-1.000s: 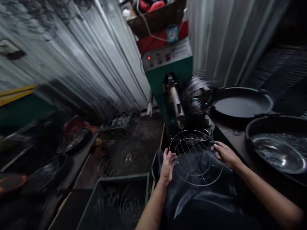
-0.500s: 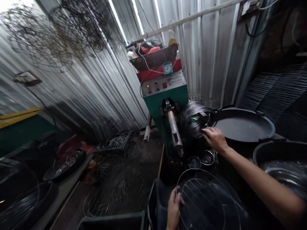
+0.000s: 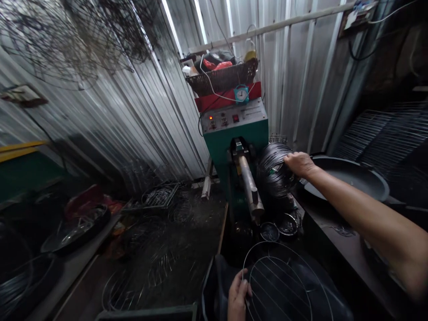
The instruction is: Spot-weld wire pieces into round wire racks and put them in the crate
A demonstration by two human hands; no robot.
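My left hand [image 3: 238, 295] is closed on the left rim of a round wire rack [image 3: 279, 283], with thin parallel bars inside two rings. The rack rests over dark cloth at the bottom. My right hand [image 3: 300, 164] reaches forward, its fingers closed at the right side of a thick bundle of wire rings [image 3: 274, 178]; how many rings it grips is hidden. Just left of the bundle stands a green welding-type machine [image 3: 236, 129], from which a metal cylinder arm [image 3: 249, 185] slopes toward me. Two small round dishes, a left one [image 3: 269, 232] and a right one [image 3: 286, 224], sit below the bundle.
A wide black pan [image 3: 351, 178] lies beyond my right forearm, with stacked wire grids [image 3: 384, 138] behind it. On the machine are a woven basket [image 3: 224, 78] and a blue clock [image 3: 241, 93]. Wire pieces fill a tray [image 3: 160, 196] and a dark bowl [image 3: 78, 229] at left.
My right hand has moved up from the bundle's lower edge to its upper right side. My left hand still holds the rack. The whole view has shifted slightly.
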